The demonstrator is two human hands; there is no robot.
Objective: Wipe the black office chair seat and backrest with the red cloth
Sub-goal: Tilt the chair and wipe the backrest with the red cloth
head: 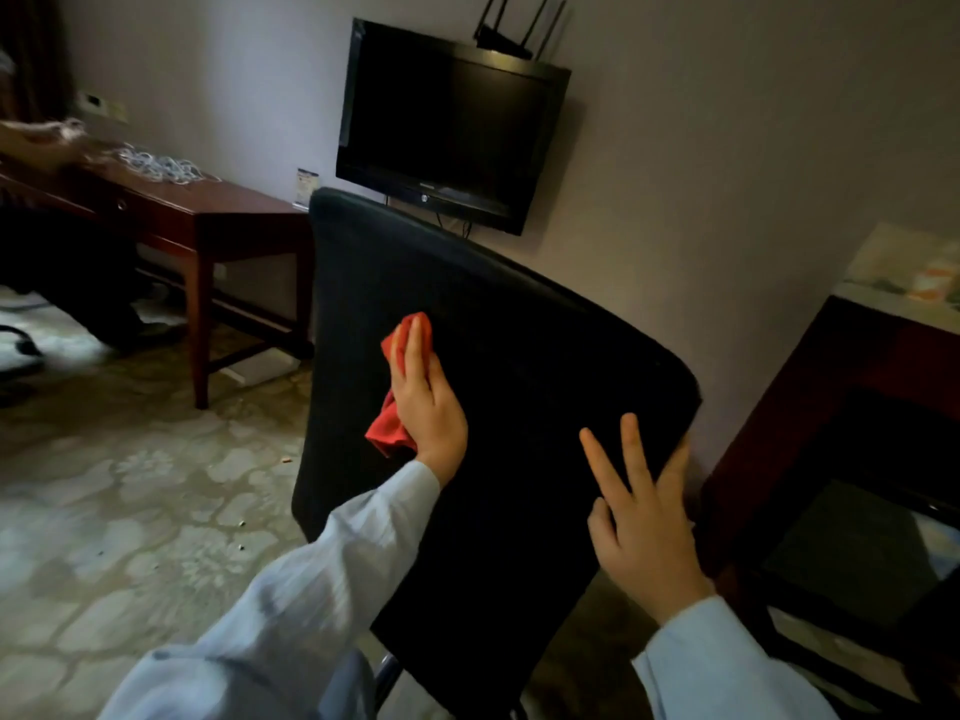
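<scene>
The black office chair shows me the back of its backrest (519, 356), which fills the middle of the view; the seat is hidden behind it. My left hand (426, 402) lies flat on the upper left part of the backrest, its straight fingers pressing the red cloth (392, 428) against the fabric. The cloth bunches out below and above the hand. My right hand (639, 517) rests on the backrest near its right edge. Two of its fingers are spread straight and its outer fingers lie along the rim.
A wall-mounted television (447, 127) hangs behind the chair, a router on top of it. A red-brown wooden desk (218, 210) with white cables stands at the left. A dark wooden cabinet (857, 407) stands close on the right. Patterned carpet (130, 485) covers the floor.
</scene>
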